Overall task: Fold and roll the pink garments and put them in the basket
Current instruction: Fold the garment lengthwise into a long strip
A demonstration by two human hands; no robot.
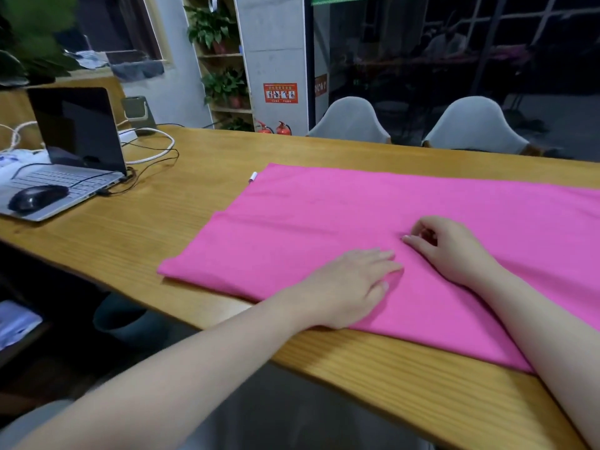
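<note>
A pink garment [341,216] lies flat on the wooden table [136,241], folded into a broad rectangle that runs off the right edge of the view. A small white tag [253,177] sticks out at its far left corner. My left hand [350,287] rests palm down on the near part of the cloth, fingers straight. My right hand [444,246] lies on the cloth just right of it, its fingers loosely curled with the thumb stretched along the fabric; it holds nothing that I can see. No basket is in view.
An open laptop [69,151] with a black mouse [35,198] on it stands at the table's left end, amid cables [152,151]. Two grey chairs [350,120] stand behind the far edge. A dark bin [130,323] sits under the table at the left.
</note>
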